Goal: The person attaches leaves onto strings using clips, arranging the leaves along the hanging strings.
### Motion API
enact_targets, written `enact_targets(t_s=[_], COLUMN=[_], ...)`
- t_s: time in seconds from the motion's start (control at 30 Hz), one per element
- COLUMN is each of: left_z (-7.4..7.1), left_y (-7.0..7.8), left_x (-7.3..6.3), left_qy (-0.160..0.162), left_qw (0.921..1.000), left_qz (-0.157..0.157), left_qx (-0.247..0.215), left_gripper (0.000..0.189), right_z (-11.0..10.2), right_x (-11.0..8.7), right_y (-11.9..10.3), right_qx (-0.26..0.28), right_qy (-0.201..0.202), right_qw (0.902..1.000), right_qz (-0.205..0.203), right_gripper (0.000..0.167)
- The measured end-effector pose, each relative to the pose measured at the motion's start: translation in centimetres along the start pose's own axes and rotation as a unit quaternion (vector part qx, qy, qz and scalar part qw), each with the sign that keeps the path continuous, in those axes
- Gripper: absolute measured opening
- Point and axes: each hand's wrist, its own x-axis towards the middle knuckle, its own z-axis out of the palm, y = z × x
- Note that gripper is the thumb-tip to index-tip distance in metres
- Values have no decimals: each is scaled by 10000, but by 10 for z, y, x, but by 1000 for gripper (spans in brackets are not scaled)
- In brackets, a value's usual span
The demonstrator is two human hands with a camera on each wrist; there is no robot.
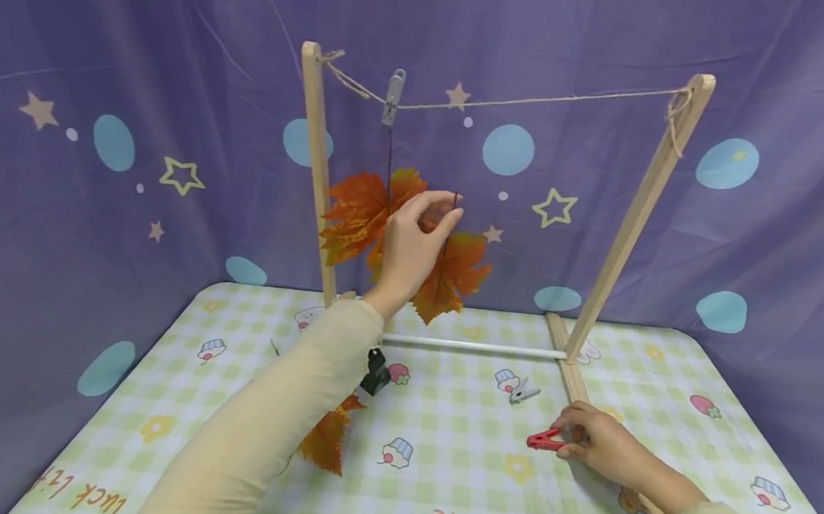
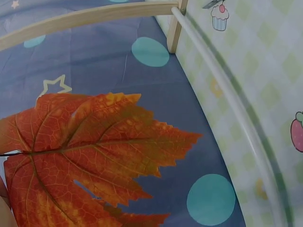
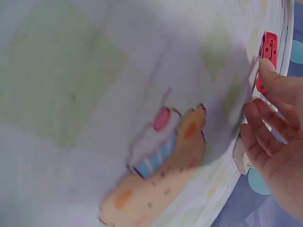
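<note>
In the head view my left hand pinches the thin dark stem of an orange maple leaf, which hangs below the fingers. The same leaf fills much of the left wrist view. Just behind that hand, another orange-red leaf hangs from the string by a grey clothespin; the hand hides part of it. Low over the table at right, my right hand holds a red clothespin between thumb and fingers. The right wrist view shows the thumb against this red clothespin.
Two wooden posts carry the string, with a white rod joining them low down. On the checked tablecloth lie a grey clothespin, a black object and a leaf partly under the left sleeve. A purple curtain hangs behind.
</note>
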Motion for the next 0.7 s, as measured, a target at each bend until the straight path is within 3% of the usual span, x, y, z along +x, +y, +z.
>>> enact_targets(t_s=[0.37,0.7], left_z=[0,3], left_y=[4,7], left_x=[12,20], left_qy=[9,79], left_qw=[9996,9985], left_qz=[-60,-25], left_qx=[262,534], left_gripper=[23,21], right_z=[-13,-22], right_x=[7,26], right_y=[-8,-22], right_qx=[47,334], right_qy=[-116,427], right_qw=[9991,9984], right_qz=[414,133], right_gripper=[30,34])
